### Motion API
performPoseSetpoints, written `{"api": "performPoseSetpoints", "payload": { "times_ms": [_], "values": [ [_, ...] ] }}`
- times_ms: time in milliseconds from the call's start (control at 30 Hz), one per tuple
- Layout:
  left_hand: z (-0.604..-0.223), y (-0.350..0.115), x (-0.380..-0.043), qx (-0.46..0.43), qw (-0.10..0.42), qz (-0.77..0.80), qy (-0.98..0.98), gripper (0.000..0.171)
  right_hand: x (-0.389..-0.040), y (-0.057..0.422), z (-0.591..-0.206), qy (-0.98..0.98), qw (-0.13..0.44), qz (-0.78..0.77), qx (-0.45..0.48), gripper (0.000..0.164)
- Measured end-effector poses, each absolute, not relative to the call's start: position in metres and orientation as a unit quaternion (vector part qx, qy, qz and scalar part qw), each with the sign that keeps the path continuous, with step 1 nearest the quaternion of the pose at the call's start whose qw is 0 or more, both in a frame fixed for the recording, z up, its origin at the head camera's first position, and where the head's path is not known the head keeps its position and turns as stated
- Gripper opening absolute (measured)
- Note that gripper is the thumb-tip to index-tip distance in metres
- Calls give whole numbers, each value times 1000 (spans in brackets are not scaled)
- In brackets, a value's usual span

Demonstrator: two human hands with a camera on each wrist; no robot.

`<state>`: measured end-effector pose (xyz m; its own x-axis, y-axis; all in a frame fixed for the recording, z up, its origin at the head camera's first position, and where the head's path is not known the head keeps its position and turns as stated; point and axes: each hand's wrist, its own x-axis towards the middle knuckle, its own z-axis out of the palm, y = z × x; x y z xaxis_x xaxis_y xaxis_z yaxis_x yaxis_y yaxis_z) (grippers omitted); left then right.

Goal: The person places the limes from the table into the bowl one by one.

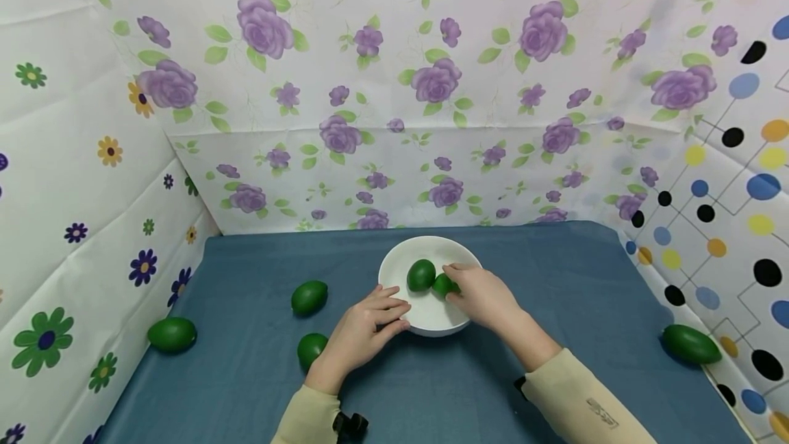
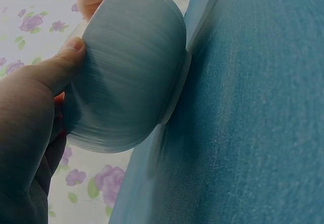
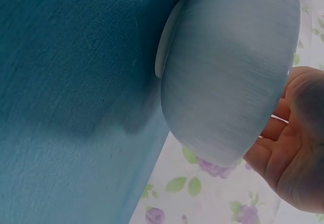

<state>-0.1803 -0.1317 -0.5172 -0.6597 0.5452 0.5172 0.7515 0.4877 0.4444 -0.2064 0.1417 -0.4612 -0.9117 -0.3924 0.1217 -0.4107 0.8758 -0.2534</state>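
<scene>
A white bowl (image 1: pixel 425 317) stands on the blue cloth, its pale outer wall (image 2: pixel 129 67) filling much of both wrist views. My left hand (image 1: pixel 366 334) holds the bowl at its near-left rim; in the left wrist view the thumb (image 2: pixel 71 54) lies against the rim. One green lime (image 1: pixel 422 275) lies inside the bowl. Over the right rim reaches my right hand (image 1: pixel 483 297), its fingers around a second lime (image 1: pixel 442 286) low in the bowl, partly hidden by them. From the right wrist camera, my right hand (image 3: pixel 296 143) shows beyond the bowl, its fingertips hidden.
Left of the bowl lie a lime (image 1: pixel 309 297), another lime (image 1: pixel 311 351) partly behind the left hand, and a lime (image 1: pixel 172 334) near the left edge. A longer green fruit (image 1: pixel 690 344) lies at the right edge. Patterned sheets (image 1: pixel 394 94) enclose the blue cloth (image 1: pixel 246 396).
</scene>
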Motion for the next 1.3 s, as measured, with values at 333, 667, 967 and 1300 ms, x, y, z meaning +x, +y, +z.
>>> {"api": "performPoseSetpoints", "payload": {
  "times_ms": [333,667,967,1300],
  "values": [
    [-515,-131,-181,-385,158,-336,-845,37,-202,150,-463,-957,76,172,221,42],
    [-514,-130,-181,-385,155,-339,-844,37,-193,161,-467,-937,122,218,242,33],
    [-516,-130,-181,-386,162,-333,-845,37,-182,176,-471,-931,149,242,230,32],
    [-515,-131,-179,-375,147,-337,-851,36,-171,192,-470,-929,167,263,200,30]
  ]
}}
